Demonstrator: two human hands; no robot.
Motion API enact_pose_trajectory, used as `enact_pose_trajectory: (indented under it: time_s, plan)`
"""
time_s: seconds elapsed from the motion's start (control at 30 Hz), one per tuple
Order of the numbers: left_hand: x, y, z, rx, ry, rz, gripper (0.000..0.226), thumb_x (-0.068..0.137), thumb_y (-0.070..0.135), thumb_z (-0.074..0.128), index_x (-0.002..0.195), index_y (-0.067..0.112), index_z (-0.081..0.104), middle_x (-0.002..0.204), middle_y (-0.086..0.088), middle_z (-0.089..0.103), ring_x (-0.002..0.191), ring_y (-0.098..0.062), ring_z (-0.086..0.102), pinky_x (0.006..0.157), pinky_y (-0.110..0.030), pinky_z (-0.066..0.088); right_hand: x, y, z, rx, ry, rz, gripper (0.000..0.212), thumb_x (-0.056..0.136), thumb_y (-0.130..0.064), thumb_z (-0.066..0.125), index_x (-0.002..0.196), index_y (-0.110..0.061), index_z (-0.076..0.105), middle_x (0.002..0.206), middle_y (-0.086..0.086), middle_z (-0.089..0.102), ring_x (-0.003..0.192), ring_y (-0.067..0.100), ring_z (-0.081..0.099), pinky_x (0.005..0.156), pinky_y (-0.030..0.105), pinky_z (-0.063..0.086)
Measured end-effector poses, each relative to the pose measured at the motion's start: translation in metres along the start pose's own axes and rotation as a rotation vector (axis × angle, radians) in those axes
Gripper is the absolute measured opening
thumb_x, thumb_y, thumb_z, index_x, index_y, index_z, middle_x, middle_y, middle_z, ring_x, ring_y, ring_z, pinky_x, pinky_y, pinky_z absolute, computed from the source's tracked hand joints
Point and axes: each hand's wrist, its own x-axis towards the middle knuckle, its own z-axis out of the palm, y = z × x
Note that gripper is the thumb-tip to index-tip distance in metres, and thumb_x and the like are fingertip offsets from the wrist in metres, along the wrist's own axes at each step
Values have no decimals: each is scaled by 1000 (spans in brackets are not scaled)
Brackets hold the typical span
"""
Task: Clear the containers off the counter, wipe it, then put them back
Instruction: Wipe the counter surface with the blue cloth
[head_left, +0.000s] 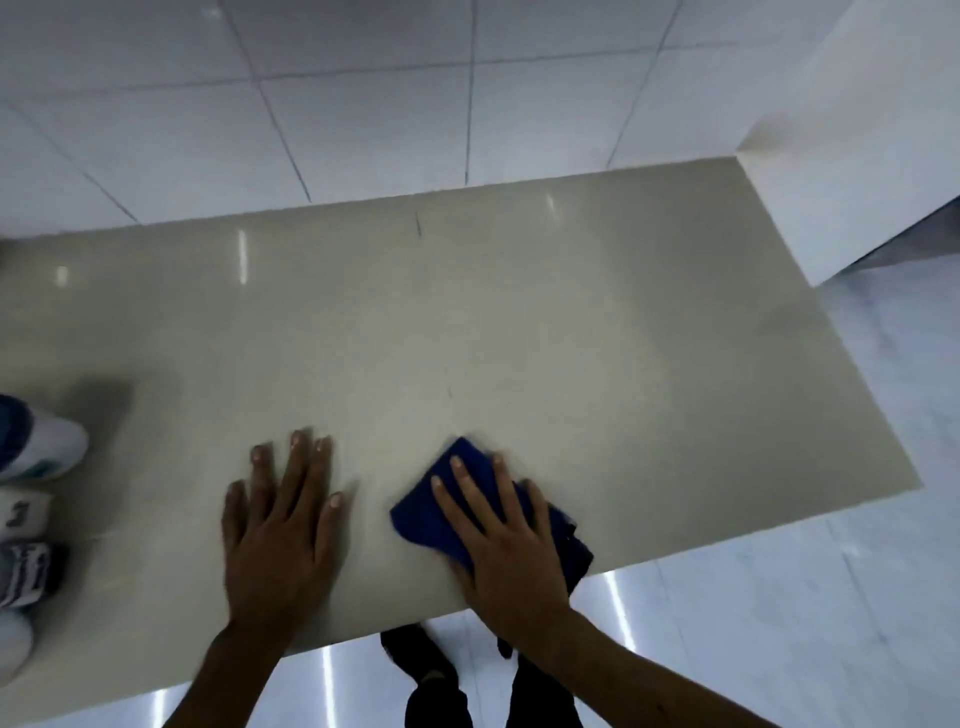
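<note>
Flat hands (275, 530), blue cloth (422, 513) on counter (519, 322)

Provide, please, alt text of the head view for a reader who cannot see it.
A person's right hand presses a dark blue cloth flat on a glossy beige counter near its front edge, the left hand resting flat beside it. Blurred white containers stand at the counter's left.

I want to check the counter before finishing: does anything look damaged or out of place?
One thing: a short dark line on the counter near the back wall, perhaps a scratch or crack. Nothing spilled.
</note>
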Motion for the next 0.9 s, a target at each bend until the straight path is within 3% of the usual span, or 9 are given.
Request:
enact_pose_trajectory:
  time_s: [0.17,0.27,0.37,0.5,0.73,0.8,0.9]
  plan:
    - [-14,37,9,10,-13,-55,68,107,55,22,173,42,12,182,16,8,170,-25,8,132,-59,16,-40,113,-25,-8,33,236,78,100,-39,39,167,-29,1,176,-9,-6,162,33,-3,123,61,25]
    - [-15,53,11,3,-25,-77,68,106,58,20,172,45,10,182,19,4,171,-25,6,131,-59,15,-32,205,-53,3,43,471,76,100,-47,29,167,-33,-2,176,-8,-4,162,35,3,119,62,30]
    - [-13,74,13,16,-35,-75,69,106,59,21,172,45,10,182,18,6,171,-26,6,131,-61,13,9,254,-70,41,70,578,71,105,-61,29,166,-37,1,176,-5,3,160,42,8,119,66,28]
    - [-10,100,18,33,-56,-81,69,106,60,21,172,46,9,182,18,6,171,-25,6,130,-61,13,60,223,-68,17,119,559,68,106,-65,25,166,-36,9,176,0,8,158,49,9,123,66,21]
    - [-10,115,13,-23,14,-117,67,104,62,22,170,52,16,181,23,9,169,-24,15,128,-58,18,-11,158,-33,20,54,133,77,105,-49,40,167,-28,1,176,-3,-5,161,39,-4,125,64,17]
    - [-10,122,12,-28,37,-131,68,103,62,23,170,49,21,181,19,15,168,-27,21,127,-58,21,-47,187,-33,10,70,165,83,102,-38,49,168,-26,-1,176,-6,-7,162,35,-6,126,62,19]
    - [-9,124,13,-21,43,-125,70,102,63,22,170,46,23,181,16,15,167,-29,24,125,-59,24,-85,262,-46,-12,83,368,89,94,-29,52,168,-25,3,176,-8,-4,162,33,-2,125,59,26]
